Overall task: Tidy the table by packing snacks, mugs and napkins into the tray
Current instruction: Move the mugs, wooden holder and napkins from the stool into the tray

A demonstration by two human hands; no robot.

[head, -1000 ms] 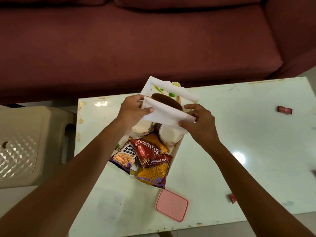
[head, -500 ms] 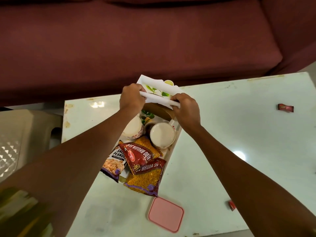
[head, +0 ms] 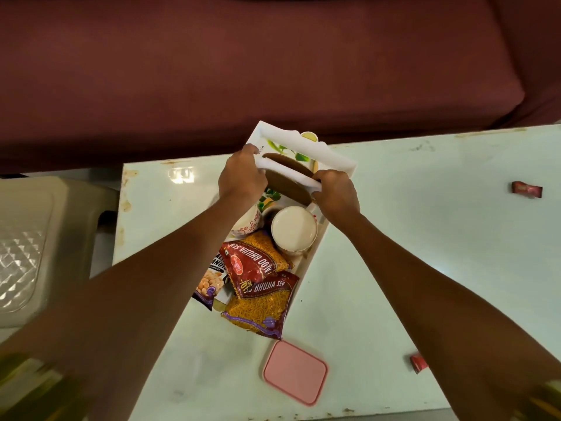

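A long white tray [head: 334, 156] with a leaf print lies on the pale table. Both hands hold a folded white napkin [head: 291, 173] stretched low over the tray's far half, across a brown round thing [head: 288, 186]. My left hand [head: 241, 177] grips its left end and my right hand [head: 335, 194] grips its right end. Behind the hands in the tray stand a white mug [head: 294, 230] and a flower-patterned mug [head: 247, 221], partly hidden by my left arm. Red-and-yellow snack packets [head: 258, 278] and a peanut packet [head: 211, 282] fill the near end.
A pink square lid [head: 295, 372] lies on the table [head: 425, 238] near the front edge. Two small red wrapped sweets [head: 526, 189] [head: 419, 363] lie to the right. A maroon sofa [head: 243, 71] runs behind the table, and a beige plastic stool [head: 33, 238] stands at the left.
The napkin has been folded narrower and brought down and forward over the tray's far half. Both hands moved closer to the tray with it.
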